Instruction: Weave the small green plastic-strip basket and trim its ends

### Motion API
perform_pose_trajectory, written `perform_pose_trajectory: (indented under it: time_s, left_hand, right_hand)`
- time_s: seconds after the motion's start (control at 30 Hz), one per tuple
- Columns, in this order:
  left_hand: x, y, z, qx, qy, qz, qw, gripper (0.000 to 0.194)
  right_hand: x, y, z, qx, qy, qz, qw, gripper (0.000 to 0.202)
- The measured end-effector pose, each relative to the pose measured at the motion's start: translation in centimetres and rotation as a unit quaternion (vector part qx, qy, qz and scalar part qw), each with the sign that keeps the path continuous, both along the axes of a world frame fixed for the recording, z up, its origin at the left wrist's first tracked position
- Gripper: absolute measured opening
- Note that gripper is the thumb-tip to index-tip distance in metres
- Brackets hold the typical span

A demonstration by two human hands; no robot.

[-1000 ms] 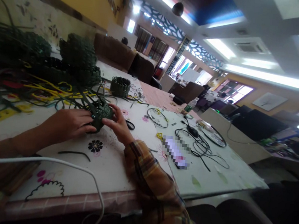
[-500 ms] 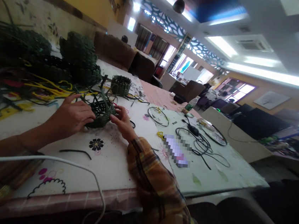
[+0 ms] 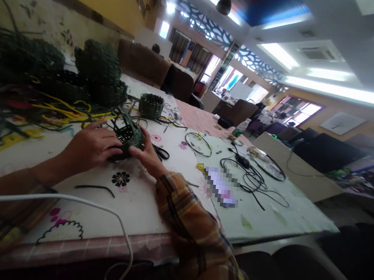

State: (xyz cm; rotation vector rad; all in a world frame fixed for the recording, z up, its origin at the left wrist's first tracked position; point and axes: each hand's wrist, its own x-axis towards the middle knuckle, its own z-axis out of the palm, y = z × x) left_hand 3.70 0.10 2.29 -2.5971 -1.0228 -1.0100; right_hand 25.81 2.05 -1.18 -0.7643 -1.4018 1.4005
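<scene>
A small dark green woven basket with loose strips sticking up from its rim sits on the white flowered tablecloth. My left hand grips its left side, thumb toward the front. Around the right side is my right hand, with the thumb on the front wall and fingers behind. Just right of that hand lie black-handled scissors, partly hidden by it. Behind stands another small green basket.
Larger green baskets stand at the back left beside yellow strips. A white cable crosses the front. To the right are black cables, a blurred-out purple item and a bottle.
The basket has turned or tilted slightly between my hands. My right hand has shifted, its thumb now on the basket's front, and more of the scissors shows.
</scene>
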Motion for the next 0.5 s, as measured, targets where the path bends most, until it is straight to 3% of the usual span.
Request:
perform_pose_trajectory:
  time_s: [0.17, 0.33, 0.43, 0.5]
  left_hand:
    - [-0.3, -1.2, 1.1, -0.07, -0.14, -0.024, 0.987, 0.036]
    - [-1.1, -2.1, 1.9, -0.097, -0.311, 0.048, 0.944, 0.035]
    - [-1.5, -1.5, 1.2, -0.137, -0.419, -0.002, 0.898, 0.045]
    - [-1.7, -1.2, 0.9, -0.136, -0.433, -0.024, 0.891, 0.052]
  right_hand:
    - [-0.4, -0.6, 0.7, -0.008, -0.009, -0.01, 1.0, 0.103]
    - [-0.2, -0.4, 0.7, -0.031, 0.005, -0.016, 0.999, 0.099]
    - [-0.1, -0.3, 0.6, -0.046, 0.029, -0.024, 0.998, 0.095]
    - [0.0, -0.1, 0.4, -0.06, 0.047, -0.025, 0.997, 0.095]
